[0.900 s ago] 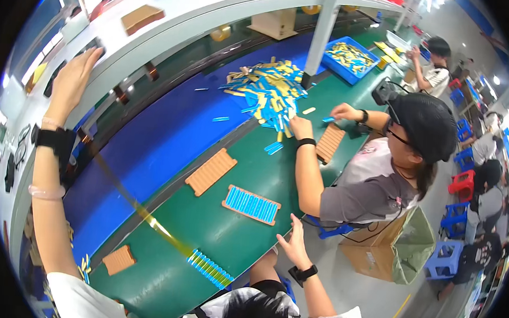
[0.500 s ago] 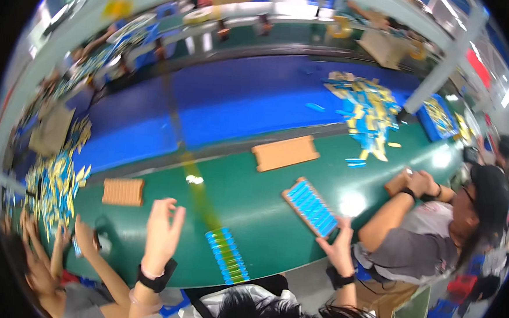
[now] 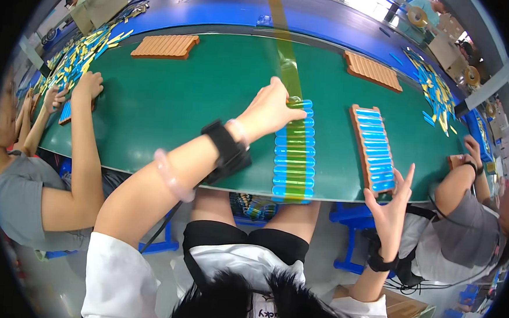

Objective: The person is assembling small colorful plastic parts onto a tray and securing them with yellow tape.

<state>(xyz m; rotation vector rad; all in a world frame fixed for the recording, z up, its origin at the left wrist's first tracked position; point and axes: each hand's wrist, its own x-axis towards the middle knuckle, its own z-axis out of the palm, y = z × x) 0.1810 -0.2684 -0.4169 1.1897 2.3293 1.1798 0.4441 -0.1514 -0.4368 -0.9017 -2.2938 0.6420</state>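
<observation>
My left hand (image 3: 274, 106) reaches across to the far end of a row of slim blue cylinders (image 3: 279, 160) laid side by side on the green table. A translucent yellow tape (image 3: 287, 62) runs down the middle of the row and on away from me; my thumb and fingers close on it there. To the right lies a brown grooved rack (image 3: 360, 136) filled with blue cylinders (image 3: 374, 140). At its near end is my right hand (image 3: 392, 207), thumb and fingers spread around the corner. Whether it presses on the rack I cannot tell.
Grooved racks lie at far left (image 3: 165, 46) and far right (image 3: 372, 70). Blue and yellow pieces are heaped at left (image 3: 80, 58) and right (image 3: 436, 91). Co-workers sit on both sides, one arm (image 3: 87, 137) close on the left. A blue belt (image 3: 217, 11) runs behind the green table (image 3: 212, 86).
My left hand has come from the left, where it was raised with nothing in it, onto the tape at the row's far end. My right hand stays by the rack. The view has shifted.
</observation>
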